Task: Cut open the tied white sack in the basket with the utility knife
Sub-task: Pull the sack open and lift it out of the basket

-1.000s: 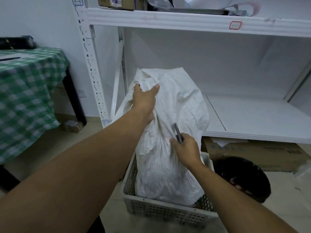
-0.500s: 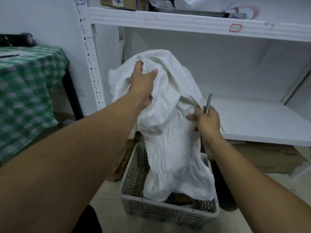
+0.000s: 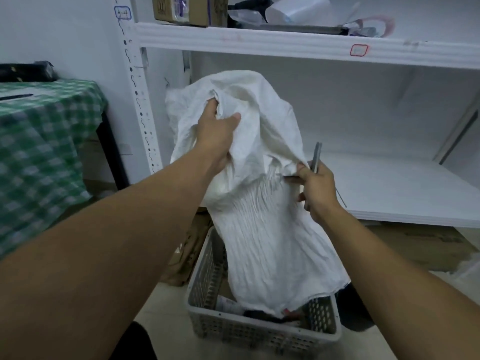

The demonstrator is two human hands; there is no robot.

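**White sack lifted out of the basket, knife close by**

The white sack hung over the grey basket. Its long side ran up and down, a bit tilted. The bunched top pointed up and the open, frayed end pointed down into the basket, where some small things lay.

The left hand was closed tight on the top of the sack. The right hand pinched a fold of the sack on its right side and also gripped the utility knife, which stuck straight up past the fingers. I could not tell if the blade was out.

The knife was right beside the cloth and the fingers. If that hand tugged hard, I think the blade could slip and nick a finger or rip the sack in the wrong place. More things could also fall out past the basket
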